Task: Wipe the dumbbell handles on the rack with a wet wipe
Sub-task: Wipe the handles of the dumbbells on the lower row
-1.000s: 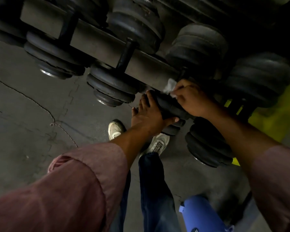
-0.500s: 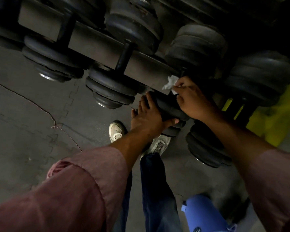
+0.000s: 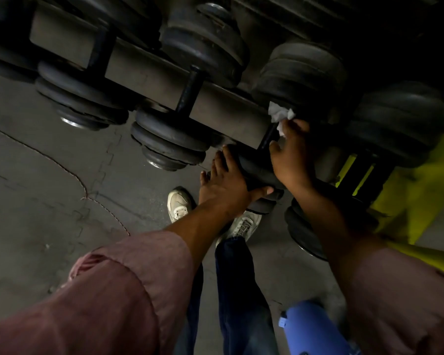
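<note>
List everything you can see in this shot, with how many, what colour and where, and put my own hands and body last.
Dumbbells: at least six, black, resting across the rack rail; far ends run into shadow.
Rack rail: one, grey metal, running from upper left to centre.
Wet wipe: one, white, crumpled, at the handle of the dumbbell being cleaned.
Floor: grey, cracked, left half.
Yellow surface: one, right edge.
Blue object: one, bottom right, partly cut off.
Shoes: two, white, on the floor below the rack.
Jeans: dark blue, bottom centre.
Sleeves: two, dusty pink.
Left hand: rests on the dumbbell's near weight.
Right hand: holds the wipe.
</note>
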`<state>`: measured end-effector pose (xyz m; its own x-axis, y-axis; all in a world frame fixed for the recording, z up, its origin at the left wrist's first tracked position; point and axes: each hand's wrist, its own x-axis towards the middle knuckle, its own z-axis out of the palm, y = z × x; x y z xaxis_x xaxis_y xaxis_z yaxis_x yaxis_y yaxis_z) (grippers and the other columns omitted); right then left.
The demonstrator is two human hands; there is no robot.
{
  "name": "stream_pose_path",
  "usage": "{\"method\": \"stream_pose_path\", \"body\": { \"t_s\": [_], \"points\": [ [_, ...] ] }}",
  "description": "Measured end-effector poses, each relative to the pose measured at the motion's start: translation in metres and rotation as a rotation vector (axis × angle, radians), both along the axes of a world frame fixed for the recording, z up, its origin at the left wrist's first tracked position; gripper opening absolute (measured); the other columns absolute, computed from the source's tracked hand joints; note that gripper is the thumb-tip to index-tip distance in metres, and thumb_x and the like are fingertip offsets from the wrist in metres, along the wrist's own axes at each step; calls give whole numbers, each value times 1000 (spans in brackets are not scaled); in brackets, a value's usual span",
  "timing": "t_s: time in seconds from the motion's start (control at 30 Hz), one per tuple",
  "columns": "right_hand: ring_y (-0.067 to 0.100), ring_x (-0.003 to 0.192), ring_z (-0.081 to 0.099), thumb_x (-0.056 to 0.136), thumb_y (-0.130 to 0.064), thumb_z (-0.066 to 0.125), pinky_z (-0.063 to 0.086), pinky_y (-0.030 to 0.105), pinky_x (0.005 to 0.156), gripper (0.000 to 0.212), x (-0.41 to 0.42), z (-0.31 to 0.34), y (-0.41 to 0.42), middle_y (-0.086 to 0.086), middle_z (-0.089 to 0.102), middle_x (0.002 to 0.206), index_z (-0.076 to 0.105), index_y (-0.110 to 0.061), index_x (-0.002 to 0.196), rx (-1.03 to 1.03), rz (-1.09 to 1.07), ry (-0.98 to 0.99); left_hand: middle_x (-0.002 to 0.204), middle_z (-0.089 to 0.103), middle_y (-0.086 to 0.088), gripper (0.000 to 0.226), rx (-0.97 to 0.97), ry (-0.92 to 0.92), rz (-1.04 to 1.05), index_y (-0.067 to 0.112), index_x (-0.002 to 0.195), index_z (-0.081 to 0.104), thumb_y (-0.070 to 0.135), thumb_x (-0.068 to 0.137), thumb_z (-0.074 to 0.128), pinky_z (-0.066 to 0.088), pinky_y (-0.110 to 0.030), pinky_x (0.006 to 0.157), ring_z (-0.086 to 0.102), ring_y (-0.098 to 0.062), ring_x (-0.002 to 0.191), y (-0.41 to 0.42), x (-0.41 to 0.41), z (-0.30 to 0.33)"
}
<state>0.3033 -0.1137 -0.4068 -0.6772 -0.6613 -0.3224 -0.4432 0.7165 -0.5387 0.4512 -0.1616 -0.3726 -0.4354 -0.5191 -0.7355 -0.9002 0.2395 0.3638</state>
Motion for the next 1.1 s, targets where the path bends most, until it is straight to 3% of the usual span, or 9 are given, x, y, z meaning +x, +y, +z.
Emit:
{"method": "stream_pose_path", "body": {
  "t_s": [0.1, 0.23, 0.37, 0.5, 0.67, 0.8, 0.87, 0.97, 1.1],
  "points": [
    [24, 114, 60, 90, -15, 59, 53, 38, 94, 36, -6, -8, -7, 13, 58, 129, 61, -12, 125, -108, -200, -180, 170, -2, -15, 136, -3, -4, -2, 14, 159, -17, 84, 73, 62, 9, -57, 125, 3, -29, 157, 0, 0, 1],
    [8, 100, 63, 93, -12, 61, 47, 7, 68, 44, -12, -12, -11, 6, 62, 130, 57, -14, 137, -148, -513, -475, 170, -4, -15, 137, 1, -6, -6, 14, 159, -19, 85, 73, 61, 8, -57, 125, 2, -30, 157, 1, 0, -1],
    [22, 114, 57, 92, 1, 58, 50, 27, 93, 49, -24, -10, -14, 5, 60, 116, 51, -6, 140, -125, -705, -717, 170, -5, -15, 137, 12, -9, -8, 14, 158, -20, 84, 74, 61, 6, -56, 124, 0, -30, 157, 0, 0, 0],
    [24, 111, 50, 97, 3, 47, 50, 27, 87, 46, -35, 4, -5, 8, 50, 117, 42, 3, 143, 7, -534, -848, 170, -6, -15, 137, 11, -5, -11, 14, 158, -21, 85, 74, 61, 6, -56, 124, 0, -31, 157, 0, 1, -1],
    [45, 128, 51, 92, 2, 54, 42, 54, 109, 37, -33, 10, 7, 28, 59, 126, 55, 10, 128, 234, -408, -792, 170, -3, -16, 137, 0, 3, -9, 14, 158, -20, 84, 74, 61, 8, -56, 124, 2, -31, 157, 1, 1, 0],
    [36, 130, 51, 96, 9, 45, 49, 36, 100, 44, -33, 10, -7, 25, 50, 141, 45, 5, 140, -3, -616, -850, 169, -1, -17, 136, -1, 9, -12, 14, 159, -18, 85, 74, 61, 8, -56, 123, 4, -32, 157, 0, 1, 1],
    [24, 115, 58, 96, 12, 44, 54, 25, 83, 44, -35, 7, -16, 13, 56, 127, 51, -3, 137, -151, -763, -861, 169, -1, -17, 136, 1, 9, -14, 13, 159, -18, 85, 74, 61, 8, -56, 123, 4, -31, 157, 0, 1, 1],
    [7, 86, 61, 95, 13, 42, 51, 16, 71, 34, -33, 2, -15, -4, 63, 94, 63, -13, 101, -159, -725, -928, 169, 0, -17, 136, -6, 13, -8, 13, 159, -17, 85, 73, 61, 9, -57, 123, 5, -31, 157, 0, 2, 0],
    [12, 78, 65, 93, 9, 42, 52, 25, 68, 35, -32, -7, -3, -2, 69, 81, 65, -17, 89, 65, -504, -992, 169, 1, -16, 136, -11, 22, 2, 14, 159, -16, 85, 73, 62, 10, -57, 124, 6, -31, 157, 1, 1, 1]
  ]
}}
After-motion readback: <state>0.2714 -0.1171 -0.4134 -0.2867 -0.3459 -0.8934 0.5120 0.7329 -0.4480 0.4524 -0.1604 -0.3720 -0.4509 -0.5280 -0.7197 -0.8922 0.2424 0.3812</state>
